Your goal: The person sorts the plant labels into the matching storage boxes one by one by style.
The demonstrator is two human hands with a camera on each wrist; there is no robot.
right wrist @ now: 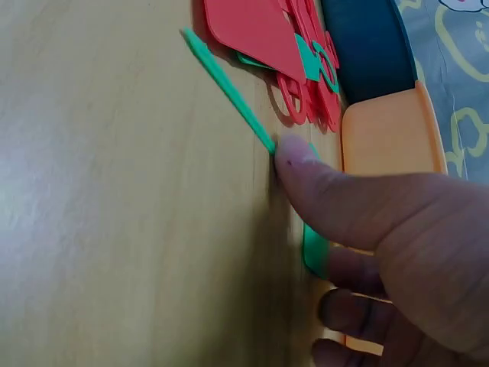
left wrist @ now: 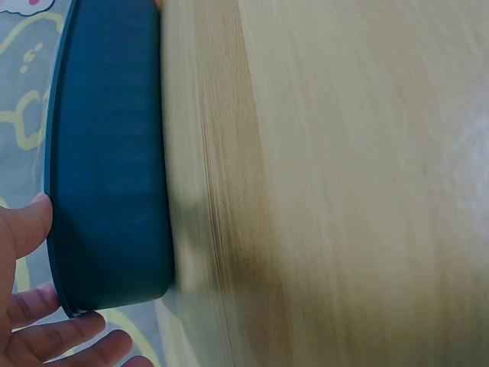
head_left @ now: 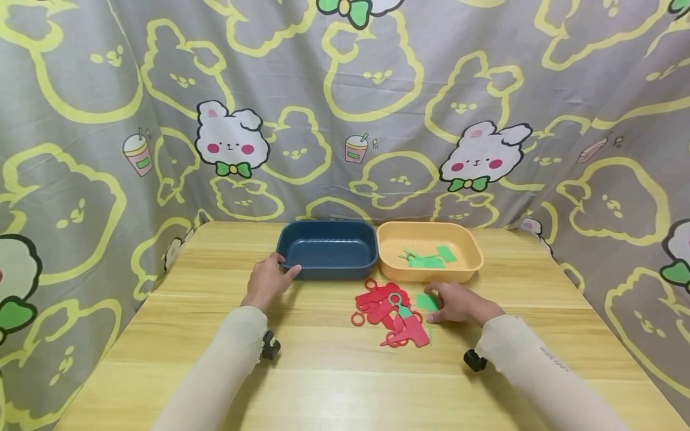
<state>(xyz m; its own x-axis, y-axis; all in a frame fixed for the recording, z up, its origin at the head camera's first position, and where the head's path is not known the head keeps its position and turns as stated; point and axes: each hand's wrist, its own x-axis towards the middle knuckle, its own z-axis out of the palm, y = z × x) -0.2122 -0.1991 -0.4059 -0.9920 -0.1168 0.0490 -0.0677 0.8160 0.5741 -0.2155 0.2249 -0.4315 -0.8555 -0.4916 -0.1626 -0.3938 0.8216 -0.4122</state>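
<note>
At the front left corner of the dark blue basin (head_left: 329,273), my left hand (head_left: 269,280) holds the rim, thumb at the front and fingers round the side. In the left wrist view, the thumb (left wrist: 30,225) presses the rim. My right hand (head_left: 460,304) grips a green flat plastic piece (head_left: 427,301) between thumb and fingers, right of the pile. From under the thumb, a thin green stick (right wrist: 225,84) runs over the table in the right wrist view; the thumb hides where it meets the flat part. Red plastic pieces (head_left: 377,305) lie heaped nearby, with a ringed green piece (head_left: 403,310) among them.
A yellow-orange basin (head_left: 431,276) stands against the blue one's right side and contains several green pieces (head_left: 426,261). Both basins sit near the back of the wooden table (head_left: 345,389), before a patterned grey curtain (head_left: 302,72).
</note>
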